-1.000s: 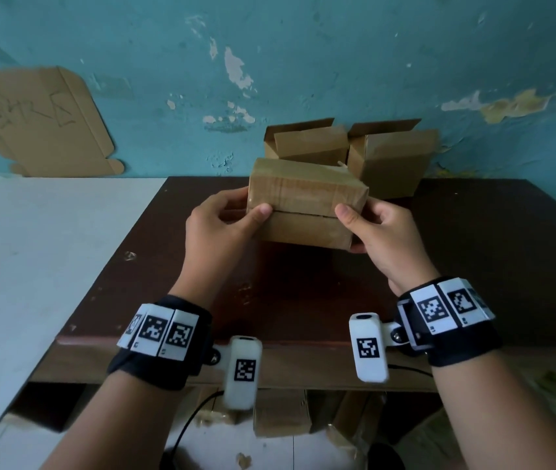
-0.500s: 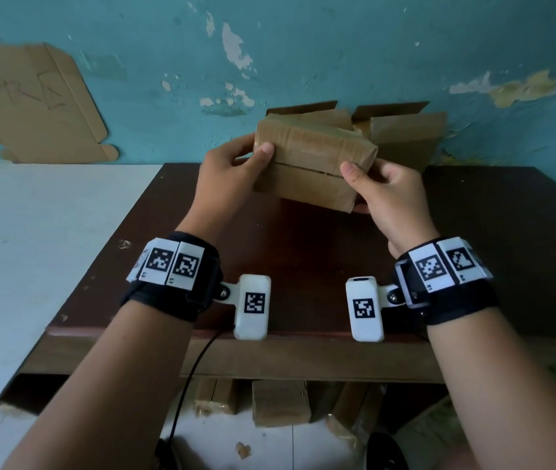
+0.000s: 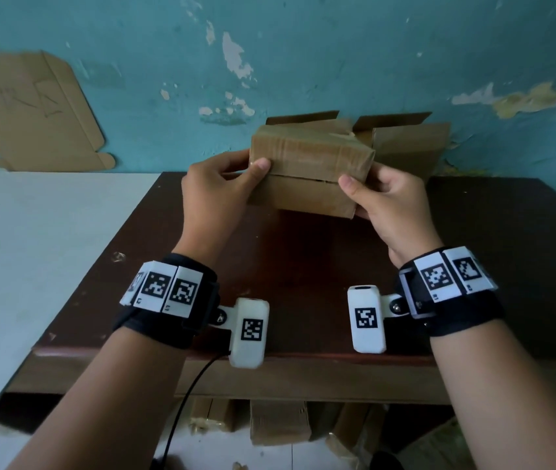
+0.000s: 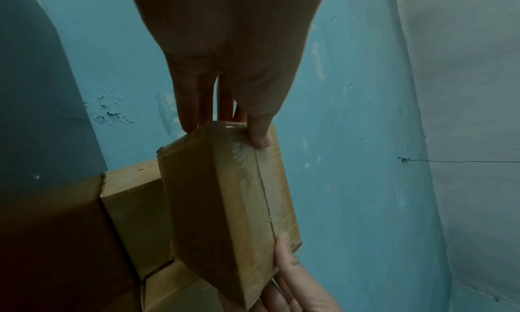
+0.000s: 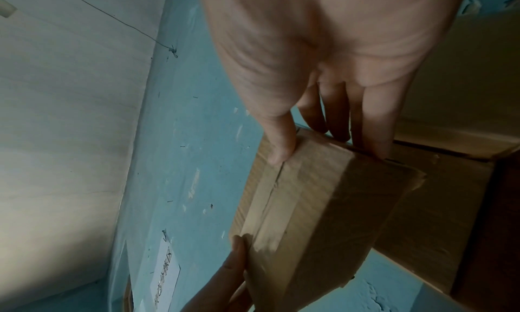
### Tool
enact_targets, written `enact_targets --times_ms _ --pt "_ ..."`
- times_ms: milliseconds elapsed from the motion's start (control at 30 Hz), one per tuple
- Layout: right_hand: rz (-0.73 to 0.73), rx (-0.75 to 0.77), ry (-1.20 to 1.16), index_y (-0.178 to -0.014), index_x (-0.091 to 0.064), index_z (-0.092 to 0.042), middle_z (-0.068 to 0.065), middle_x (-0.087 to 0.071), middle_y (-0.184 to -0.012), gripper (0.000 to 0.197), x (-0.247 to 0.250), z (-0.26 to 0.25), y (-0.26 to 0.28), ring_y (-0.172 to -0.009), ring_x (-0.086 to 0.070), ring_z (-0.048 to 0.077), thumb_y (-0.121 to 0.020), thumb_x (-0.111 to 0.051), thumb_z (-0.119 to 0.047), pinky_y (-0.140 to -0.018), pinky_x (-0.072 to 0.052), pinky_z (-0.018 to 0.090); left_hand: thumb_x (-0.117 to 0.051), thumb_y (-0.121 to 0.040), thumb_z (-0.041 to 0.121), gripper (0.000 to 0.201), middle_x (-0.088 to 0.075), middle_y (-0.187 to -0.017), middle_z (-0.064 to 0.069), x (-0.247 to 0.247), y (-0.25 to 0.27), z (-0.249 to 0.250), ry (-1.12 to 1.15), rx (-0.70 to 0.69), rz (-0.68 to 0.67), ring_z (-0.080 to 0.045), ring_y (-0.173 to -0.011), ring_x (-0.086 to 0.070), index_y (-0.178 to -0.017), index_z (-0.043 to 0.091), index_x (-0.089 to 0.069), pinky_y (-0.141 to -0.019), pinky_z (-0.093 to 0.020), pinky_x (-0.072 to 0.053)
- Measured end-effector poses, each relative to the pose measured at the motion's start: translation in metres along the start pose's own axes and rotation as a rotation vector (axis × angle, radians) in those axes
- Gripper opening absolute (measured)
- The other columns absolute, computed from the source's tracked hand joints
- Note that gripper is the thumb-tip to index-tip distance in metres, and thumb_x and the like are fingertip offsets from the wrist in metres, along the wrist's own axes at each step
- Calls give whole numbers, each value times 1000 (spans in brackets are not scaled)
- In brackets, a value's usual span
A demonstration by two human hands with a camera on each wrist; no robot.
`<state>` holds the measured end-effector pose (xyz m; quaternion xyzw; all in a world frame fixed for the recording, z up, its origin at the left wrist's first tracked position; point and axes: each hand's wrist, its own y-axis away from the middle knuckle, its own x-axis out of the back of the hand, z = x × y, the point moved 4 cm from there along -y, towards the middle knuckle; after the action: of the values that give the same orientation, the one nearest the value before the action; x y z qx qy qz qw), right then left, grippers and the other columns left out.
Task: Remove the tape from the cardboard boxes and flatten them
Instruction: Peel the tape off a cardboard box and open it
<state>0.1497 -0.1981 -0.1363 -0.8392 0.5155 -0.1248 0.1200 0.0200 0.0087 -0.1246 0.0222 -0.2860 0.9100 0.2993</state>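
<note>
I hold a small taped cardboard box (image 3: 307, 171) in the air above the dark wooden table (image 3: 494, 252), its flap seam facing me. My left hand (image 3: 222, 191) grips its left end, thumb on the seam face and fingers behind. My right hand (image 3: 385, 201) grips the right end the same way. In the left wrist view the taped box (image 4: 225, 201) shows glossy clear tape along its seam, and the left hand (image 4: 225, 125) clasps its near end. The right wrist view shows the box (image 5: 318, 212) with the right hand (image 5: 323, 145) pinching its near corner.
Two opened cardboard boxes (image 3: 402, 147) stand at the table's back edge against the peeling blue wall. A flattened cardboard sheet (image 3: 29, 110) leans on the wall above a white surface (image 3: 32, 266) at left. More boxes (image 3: 280, 422) lie under the table.
Both hands lifted the box off the table and toward the wall, then eased it down a little. The grip on both ends is the same.
</note>
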Motion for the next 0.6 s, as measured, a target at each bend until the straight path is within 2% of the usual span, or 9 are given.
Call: enact_targets --times_ms 100,267,333,433,600 --pt "4 29 -22 -111 -71 -31 -2 -78 -113 23 1 -2 2 -107 -73 12 -90 -77 -21 -96 -59 44 -78 -89 34 29 -77 -97 14 3 0 -1 8 10 -39 3 -93 -72 -115 20 -78 -84 -20 -58" --pt "26 0 -101 -114 -73 -21 -3 -79 -107 24 5 -3 4 -104 -75 12 -91 -74 -16 -92 -61 38 -76 -90 8 43 -75 -117 -2 5 4 0 207 45 -178 -9 -110 -71 -132 8 -67 -96 -26 -56" --pt "54 14 -97 -116 -73 -19 -2 -79 -108 27 7 -4 3 -103 -75 13 -90 -76 -20 -92 -61 40 -78 -87 7 43 -75 -119 -5 8 5 1 222 57 -171 -12 -112 -71 -128 5 -69 -99 -31 -56" --pt "73 16 -100 -118 -74 -15 -1 -80 -104 39 7 -6 4 -99 -76 14 -82 -80 -29 -88 -62 40 -84 -82 12 34 -79 -106 -3 13 5 2 210 59 -89 -13 -102 -74 -115 7 -77 -97 -37 -58" --pt "89 38 -108 -120 -74 -10 1 -80 -104 56 5 -9 6 -98 -77 14 -72 -82 -36 -84 -63 36 -85 -81 15 30 -79 -102 1 15 8 3 159 39 -61 -10 -97 -75 -111 11 -79 -92 -34 -60"
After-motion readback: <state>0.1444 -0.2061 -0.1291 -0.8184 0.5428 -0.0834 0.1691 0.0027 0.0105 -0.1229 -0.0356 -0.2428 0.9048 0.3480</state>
